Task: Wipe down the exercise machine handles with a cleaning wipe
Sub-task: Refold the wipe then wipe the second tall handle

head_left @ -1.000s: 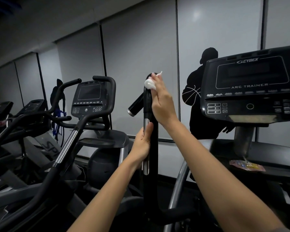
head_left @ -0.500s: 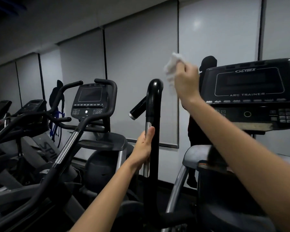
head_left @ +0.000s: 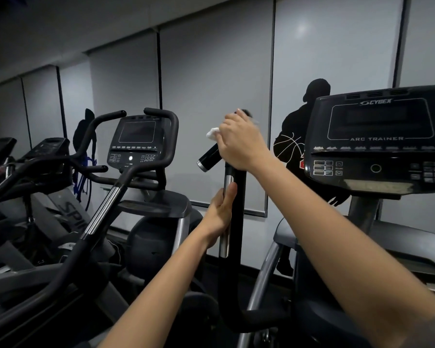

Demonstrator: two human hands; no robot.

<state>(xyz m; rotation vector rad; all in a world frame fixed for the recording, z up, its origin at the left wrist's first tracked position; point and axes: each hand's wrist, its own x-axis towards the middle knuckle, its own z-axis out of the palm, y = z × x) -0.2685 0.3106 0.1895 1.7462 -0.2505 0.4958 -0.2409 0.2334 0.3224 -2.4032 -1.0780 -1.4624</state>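
Right hand [head_left: 241, 144] back down on top of upright black handle [head_left: 232, 217] since half a second ago, when raised clear beside it toward console; same spot as a second ago. White wipe [head_left: 213, 133] bunched under right hand, sticking out on left at handle top, touching it. Right fingers [head_left: 232, 119] curled over handle top, pinching wipe against it. Left hand [head_left: 220, 217] unchanged, lower on handle, thumb laid up along chrome strip [head_left: 226, 209], other fingers wrapped behind, out of sight. Short side grip [head_left: 209, 156] angled out left of handle, just below wipe. Counted: two hands, one wipe, two consoles clearly seen. Console [head_left: 379, 139] right of handle read "CYBEX" and "ARC TRAINER". Second console [head_left: 136, 141] left of handle, text unreadable. Partial "SPI" on frame [head_left: 70, 209] far left of handle.
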